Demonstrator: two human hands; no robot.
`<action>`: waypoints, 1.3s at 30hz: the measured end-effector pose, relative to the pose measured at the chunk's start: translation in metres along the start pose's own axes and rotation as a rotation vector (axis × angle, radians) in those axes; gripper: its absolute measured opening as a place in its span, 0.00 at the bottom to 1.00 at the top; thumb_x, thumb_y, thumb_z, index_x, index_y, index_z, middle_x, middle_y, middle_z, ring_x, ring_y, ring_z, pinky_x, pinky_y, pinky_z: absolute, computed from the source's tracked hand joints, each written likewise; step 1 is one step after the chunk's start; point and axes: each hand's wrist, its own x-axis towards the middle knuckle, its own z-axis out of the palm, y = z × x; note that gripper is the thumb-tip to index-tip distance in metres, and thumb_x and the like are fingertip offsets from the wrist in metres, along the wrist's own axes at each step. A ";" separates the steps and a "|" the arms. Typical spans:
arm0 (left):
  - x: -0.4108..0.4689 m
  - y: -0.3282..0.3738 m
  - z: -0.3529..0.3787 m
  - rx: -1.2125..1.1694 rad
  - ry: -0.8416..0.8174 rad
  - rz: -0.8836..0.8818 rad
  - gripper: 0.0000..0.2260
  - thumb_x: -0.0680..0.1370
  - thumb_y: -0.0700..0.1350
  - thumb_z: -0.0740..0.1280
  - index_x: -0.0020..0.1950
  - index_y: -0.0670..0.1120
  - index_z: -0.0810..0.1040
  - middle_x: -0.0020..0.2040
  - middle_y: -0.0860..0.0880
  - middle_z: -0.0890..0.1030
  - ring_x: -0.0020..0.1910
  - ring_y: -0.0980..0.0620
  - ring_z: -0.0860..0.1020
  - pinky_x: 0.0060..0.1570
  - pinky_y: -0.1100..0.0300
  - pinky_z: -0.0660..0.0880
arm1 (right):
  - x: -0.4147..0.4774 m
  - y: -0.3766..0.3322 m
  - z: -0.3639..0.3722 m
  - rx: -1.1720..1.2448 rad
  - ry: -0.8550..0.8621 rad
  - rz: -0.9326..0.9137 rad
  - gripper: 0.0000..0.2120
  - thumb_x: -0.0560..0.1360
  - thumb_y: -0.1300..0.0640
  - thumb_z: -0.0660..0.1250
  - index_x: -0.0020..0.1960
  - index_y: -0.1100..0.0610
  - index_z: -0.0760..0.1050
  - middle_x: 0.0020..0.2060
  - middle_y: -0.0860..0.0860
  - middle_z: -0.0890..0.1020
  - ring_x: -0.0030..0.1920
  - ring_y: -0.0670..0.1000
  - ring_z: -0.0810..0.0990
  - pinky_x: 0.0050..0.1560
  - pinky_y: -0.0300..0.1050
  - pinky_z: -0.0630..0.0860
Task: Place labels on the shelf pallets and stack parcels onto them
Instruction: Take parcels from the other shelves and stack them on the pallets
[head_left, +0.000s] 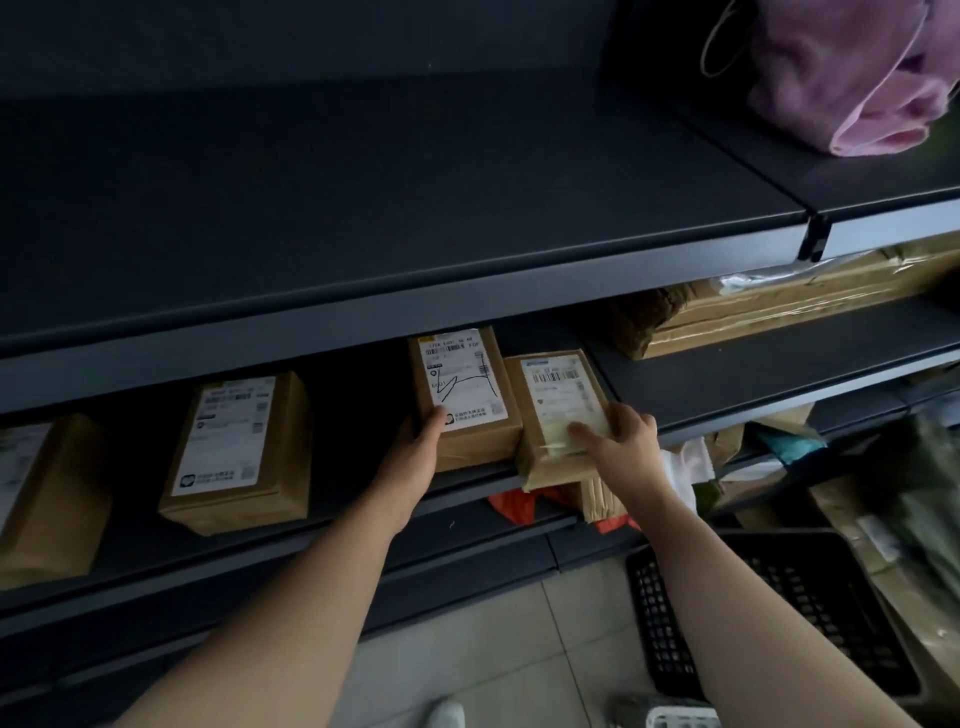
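On the dark middle shelf (363, 509) two brown cardboard parcels with white labels lie side by side. My left hand (423, 441) grips the near left corner of the scribbled-label parcel (467, 395). My right hand (618, 441) holds the near end of the taped parcel (558, 410), which overhangs the shelf's front edge and touches its neighbour. Further left on the same shelf rest another labelled parcel (239, 452) and a partly cut-off one (47, 493).
The upper shelf (415, 208) juts out above, with a pink fluffy bag (852, 73) at its right. Flat taped cartons (769, 312) fill the right bay. A black plastic crate (769, 613) stands on the tiled floor; red and brown packets (571, 506) lie below.
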 end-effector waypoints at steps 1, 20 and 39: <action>-0.004 -0.001 -0.002 -0.048 0.002 0.008 0.26 0.78 0.63 0.57 0.74 0.58 0.61 0.69 0.50 0.70 0.67 0.46 0.70 0.67 0.44 0.68 | -0.003 0.001 0.001 -0.002 -0.022 -0.016 0.29 0.73 0.48 0.70 0.70 0.56 0.68 0.59 0.49 0.66 0.57 0.53 0.74 0.60 0.49 0.74; -0.208 -0.052 -0.071 -0.420 0.240 0.185 0.43 0.62 0.67 0.75 0.73 0.60 0.63 0.64 0.54 0.76 0.62 0.51 0.76 0.60 0.52 0.75 | -0.136 -0.024 -0.006 0.419 -0.613 -0.228 0.38 0.67 0.55 0.76 0.73 0.44 0.64 0.59 0.44 0.80 0.61 0.47 0.78 0.65 0.49 0.74; -0.444 -0.112 -0.268 -0.572 1.022 0.360 0.31 0.70 0.61 0.69 0.72 0.61 0.65 0.58 0.55 0.76 0.59 0.50 0.76 0.61 0.50 0.74 | -0.364 -0.183 0.173 0.345 -1.114 -0.672 0.38 0.65 0.48 0.78 0.71 0.41 0.66 0.59 0.38 0.79 0.61 0.43 0.76 0.64 0.55 0.74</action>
